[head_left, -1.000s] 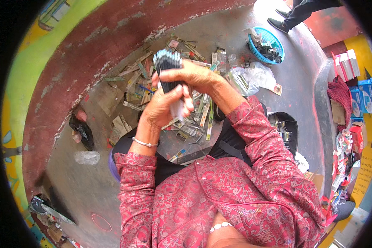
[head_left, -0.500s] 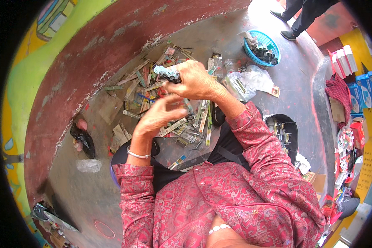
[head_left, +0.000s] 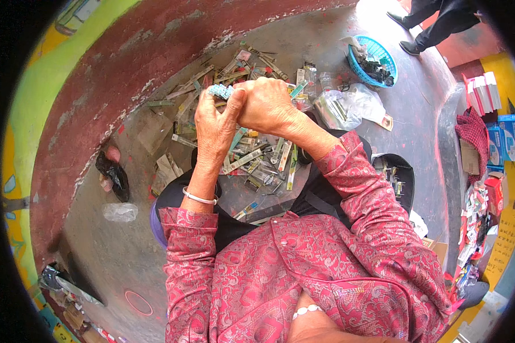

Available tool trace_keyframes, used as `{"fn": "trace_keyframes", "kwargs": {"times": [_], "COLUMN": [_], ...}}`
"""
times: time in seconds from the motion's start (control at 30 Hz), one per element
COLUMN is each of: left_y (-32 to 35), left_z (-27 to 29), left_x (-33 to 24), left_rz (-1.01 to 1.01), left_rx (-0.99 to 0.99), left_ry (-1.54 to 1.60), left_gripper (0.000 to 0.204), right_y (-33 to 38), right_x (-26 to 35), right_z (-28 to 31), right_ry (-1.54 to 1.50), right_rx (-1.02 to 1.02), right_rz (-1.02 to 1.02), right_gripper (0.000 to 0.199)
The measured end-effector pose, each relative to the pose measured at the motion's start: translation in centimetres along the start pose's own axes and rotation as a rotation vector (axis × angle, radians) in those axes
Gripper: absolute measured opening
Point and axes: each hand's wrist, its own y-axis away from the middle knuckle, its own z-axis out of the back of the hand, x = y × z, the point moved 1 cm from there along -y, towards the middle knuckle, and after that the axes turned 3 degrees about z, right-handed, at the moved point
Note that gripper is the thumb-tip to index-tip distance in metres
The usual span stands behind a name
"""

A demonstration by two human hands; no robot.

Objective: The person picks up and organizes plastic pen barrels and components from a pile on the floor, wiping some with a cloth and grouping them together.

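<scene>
Under the blue-tipped bundle (head_left: 220, 92) lie illegibly printed packets (head_left: 243, 162).

A bundle (head_left: 220, 91) is in the left hand (head_left: 213, 126), the right hand (head_left: 267, 104) beside it. On the floor (head_left: 109, 263), packets (head_left: 254, 160) lie left of a bag (head_left: 363, 102), a basket (head_left: 359, 72) behind.

No text can be read; dark marks (head_left: 504, 244) on the yellow wall (head_left: 514, 184), perhaps writing, are too small.

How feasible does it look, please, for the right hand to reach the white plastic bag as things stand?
Probably yes: nothing tall shows between the right hand and the white plastic bag, though the hand seems busy at the blue-ended bundle and might need freeing first.
</scene>
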Motion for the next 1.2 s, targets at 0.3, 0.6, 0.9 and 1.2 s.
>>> {"fn": "trace_keyframes", "kwargs": {"times": [0.3, 0.6, 0.9, 1.2], "left_y": [0.4, -0.3, -1.3, -1.7], "left_z": [-1.6, -2.7, 0.0, 1.3], "left_x": [0.6, 4.4, 2.7, 2.1], "left_rz": [0.382, 0.442, 0.599, 0.458], "left_rx": [0.278, -0.188, -0.234, -0.05], "left_ry": [0.86, 0.617, 0.887, 1.19], "left_gripper": [0.052, 0.032, 0.022, 0.037], "right_y": [0.4, 0.8, 0.6, 2.0], "right_x": [-0.1, 0.7, -1.3, -0.9], "right_z": [-1.5, -2.4, -0.2, -3.3], "right_ry": [0.204, 0.035, -0.379, -1.16], "right_rx": [-0.077, 0.053, 0.598, 0.708], "right_rz": [0.092, 0.073, -0.036, -0.235], "right_gripper": [0.017, 0.021, 0.048, 0.026]}}
